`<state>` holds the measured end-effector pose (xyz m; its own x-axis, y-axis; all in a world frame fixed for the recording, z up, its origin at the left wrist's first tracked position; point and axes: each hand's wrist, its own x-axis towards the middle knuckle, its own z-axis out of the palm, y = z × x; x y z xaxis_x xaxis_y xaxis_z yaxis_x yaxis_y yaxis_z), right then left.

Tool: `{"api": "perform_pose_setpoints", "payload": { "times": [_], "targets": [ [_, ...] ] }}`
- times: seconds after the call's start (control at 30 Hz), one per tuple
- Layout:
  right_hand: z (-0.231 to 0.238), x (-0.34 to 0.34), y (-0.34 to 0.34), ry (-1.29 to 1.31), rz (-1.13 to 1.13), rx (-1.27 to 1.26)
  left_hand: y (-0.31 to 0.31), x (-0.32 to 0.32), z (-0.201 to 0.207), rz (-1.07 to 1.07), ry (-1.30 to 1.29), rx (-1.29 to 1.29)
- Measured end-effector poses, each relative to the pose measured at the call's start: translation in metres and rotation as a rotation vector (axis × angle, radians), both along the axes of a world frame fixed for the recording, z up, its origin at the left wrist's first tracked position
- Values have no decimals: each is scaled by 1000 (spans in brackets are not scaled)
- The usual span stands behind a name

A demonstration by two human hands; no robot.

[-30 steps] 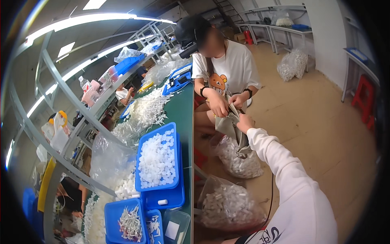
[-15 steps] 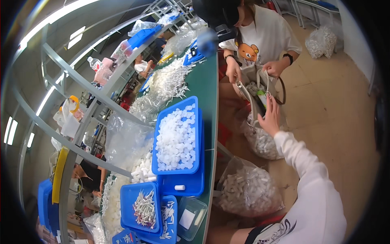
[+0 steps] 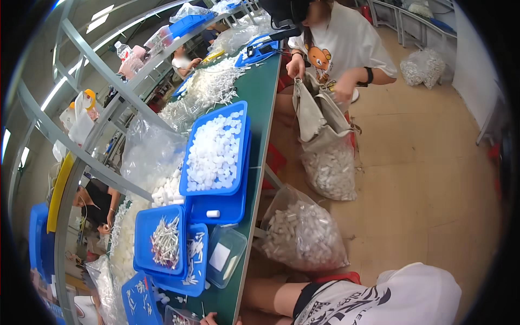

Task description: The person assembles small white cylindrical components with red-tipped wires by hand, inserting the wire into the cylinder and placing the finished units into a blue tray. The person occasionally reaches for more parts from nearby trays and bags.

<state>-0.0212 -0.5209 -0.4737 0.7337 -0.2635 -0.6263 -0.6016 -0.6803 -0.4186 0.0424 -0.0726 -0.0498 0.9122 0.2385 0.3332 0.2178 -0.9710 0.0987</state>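
Only some fingers of my left hand [image 3: 209,319] show at the lower edge, by the table's rim near a thin stick; their grip is cut off. My right hand is out of view; my white sleeve [image 3: 428,284] shows at the lower right. Before me, a person in a white T-shirt holds a beige handbag [image 3: 314,116] by its top with one hand [image 3: 296,66]. Their other hand [image 3: 345,88] is at the bag's opening, its fingers partly hidden. The handbag sits above a clear bag of white cylindrical pieces [image 3: 329,170].
On the green table [image 3: 259,127] at left, a blue tray [image 3: 242,154] holds white round caps. Another blue tray [image 3: 142,216] holds thin sticks, beside a clear lidded box [image 3: 234,249]. A second bag of white pieces [image 3: 306,233] stands by my legs. A metal frame [image 3: 103,62] rises at left.
My right hand has left the handbag's edge and gone out of view. The other person's hand has moved to the bag's opening. The view has shifted, and fingers now show at the lower edge.
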Motion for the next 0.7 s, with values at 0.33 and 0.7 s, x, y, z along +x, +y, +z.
{"api": "perform_pose_setpoints", "payload": {
  "times": [0.33,0.7],
  "targets": [
    [6,159,45,8,317,-239,11,-3,-18,-22,-136,-112],
    [149,185,150,-35,964,72,17,-30,-18,-73,-365,-169]
  ]
}}
